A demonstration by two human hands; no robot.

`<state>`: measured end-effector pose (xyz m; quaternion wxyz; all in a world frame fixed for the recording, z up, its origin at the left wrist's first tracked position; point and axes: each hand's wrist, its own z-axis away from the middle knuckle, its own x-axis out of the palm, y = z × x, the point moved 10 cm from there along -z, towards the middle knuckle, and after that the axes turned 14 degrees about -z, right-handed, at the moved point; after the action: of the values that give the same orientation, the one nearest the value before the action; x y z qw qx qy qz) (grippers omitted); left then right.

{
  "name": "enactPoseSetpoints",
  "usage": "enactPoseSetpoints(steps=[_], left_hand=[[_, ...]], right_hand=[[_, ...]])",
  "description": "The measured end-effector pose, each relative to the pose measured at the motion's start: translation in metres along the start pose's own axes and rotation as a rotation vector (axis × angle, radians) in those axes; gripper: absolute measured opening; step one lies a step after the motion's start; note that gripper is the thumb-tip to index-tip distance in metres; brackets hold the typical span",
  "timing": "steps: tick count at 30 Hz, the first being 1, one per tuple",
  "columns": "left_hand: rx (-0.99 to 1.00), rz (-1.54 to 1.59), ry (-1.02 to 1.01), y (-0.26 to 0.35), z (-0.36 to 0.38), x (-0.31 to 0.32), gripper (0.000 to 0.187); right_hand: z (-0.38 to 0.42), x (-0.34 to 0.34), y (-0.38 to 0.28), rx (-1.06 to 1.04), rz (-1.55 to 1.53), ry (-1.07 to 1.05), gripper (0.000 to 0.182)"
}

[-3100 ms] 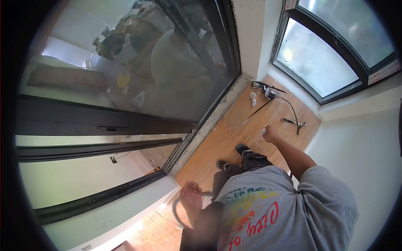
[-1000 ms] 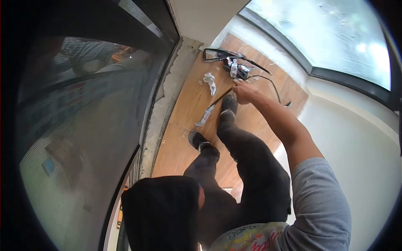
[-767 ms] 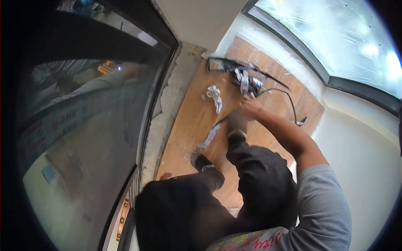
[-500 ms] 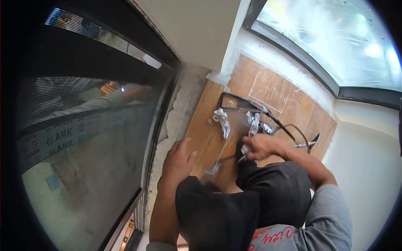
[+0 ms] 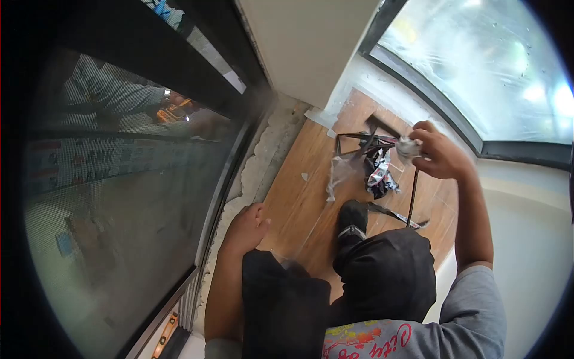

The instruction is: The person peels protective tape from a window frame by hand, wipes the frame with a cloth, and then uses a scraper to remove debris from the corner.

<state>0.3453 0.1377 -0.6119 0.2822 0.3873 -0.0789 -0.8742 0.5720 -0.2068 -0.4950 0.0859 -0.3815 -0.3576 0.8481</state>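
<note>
I am crouched on a wooden floor (image 5: 299, 197) beside a large glass door. My right hand (image 5: 433, 154) is raised above the floor and shut on a bundle of crumpled plastic film and black strips (image 5: 378, 163); a clear piece of film (image 5: 339, 173) and a black strip (image 5: 412, 194) hang down from it. My left hand (image 5: 246, 228) rests near my left knee at the floor's edge, fingers curled and holding nothing. My black shoe (image 5: 351, 218) stands on the floor under the bundle.
A dark-framed glass door (image 5: 119, 179) runs along the left, with a rough concrete sill (image 5: 263, 164) at its foot. A film-covered window (image 5: 478, 66) fills the upper right. A white wall (image 5: 526, 239) closes the right side. A small white scrap (image 5: 305, 176) lies on the floor.
My right hand has risen from the floor, lifting the film and black strips with it. My left hand has slid back toward my knee.
</note>
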Motion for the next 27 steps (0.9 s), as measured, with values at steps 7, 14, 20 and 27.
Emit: enactPoseSetpoints(steps=[7,14,20,27], left_hand=[[-0.086,0.122,0.114,-0.035,0.037,-0.01,0.041],[-0.222,0.132,0.303,-0.071,0.07,-0.022,0.044],[-0.155,0.226,0.43,-0.038,0.05,-0.048,0.059],[0.178,0.389,0.557,0.095,0.035,-0.112,0.067]], right_hand=[[-0.102,0.089,0.137,0.345,0.364,-0.015,0.027],[-0.135,0.095,0.021,-0.089,0.213,0.249,0.022],[0.03,-0.058,-0.282,-1.111,0.017,0.801,0.016],[0.196,-0.228,-0.441,-1.522,0.475,1.674,0.053]])
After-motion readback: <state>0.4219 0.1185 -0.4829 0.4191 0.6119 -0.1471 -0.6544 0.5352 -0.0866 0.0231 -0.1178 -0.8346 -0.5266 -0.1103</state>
